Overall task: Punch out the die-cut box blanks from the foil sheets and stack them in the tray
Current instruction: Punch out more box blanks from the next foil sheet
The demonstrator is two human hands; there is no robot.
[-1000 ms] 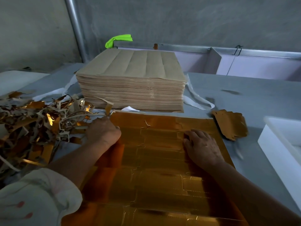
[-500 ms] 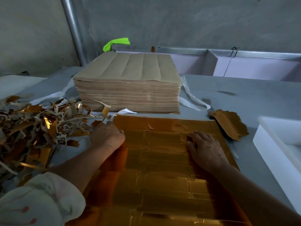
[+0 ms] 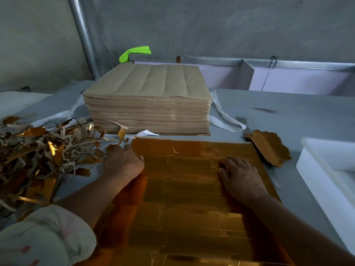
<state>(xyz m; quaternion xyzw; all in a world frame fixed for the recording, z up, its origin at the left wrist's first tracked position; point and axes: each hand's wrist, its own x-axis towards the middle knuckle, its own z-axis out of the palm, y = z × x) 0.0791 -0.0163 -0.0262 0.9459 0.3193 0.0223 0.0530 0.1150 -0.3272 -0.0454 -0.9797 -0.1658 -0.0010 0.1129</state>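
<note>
waste heap: tangled heap of gold and brown trimmed strips point(image 3: 38, 160), left of the left hand, nearest strips just beside its knuckles; judged to be margins from sheets already stripped.
left hand: left hand point(image 3: 123, 166) knuckles up at the far left edge of the sheet, fingers curled under and hidden; cannot tell whether they pinch the margin.
sheet stack: tall stack of brown-backed sheets point(image 3: 148, 104), beyond both hands; judged unprocessed, so most of the work is left.
sheet in work: large flat gold foil sheet with die-cut outlines point(image 3: 192, 198), under both hands; its blanks sit in place, none seen lifted out.
right hand: right hand point(image 3: 242, 179) lies flat, fingers spread, pressing the sheet and holding nothing.
punched blanks: small fanned pile of gold jagged-edged blanks point(image 3: 269, 148), beyond and right of the right hand, on the grey table point(image 3: 288, 116), not in the tray.
tray: white plastic tray point(image 3: 315, 169), right of the right hand, apart from the sheet; contents not judged from the part in view.
progress: early; stacking of that pile is outstanding.
</note>
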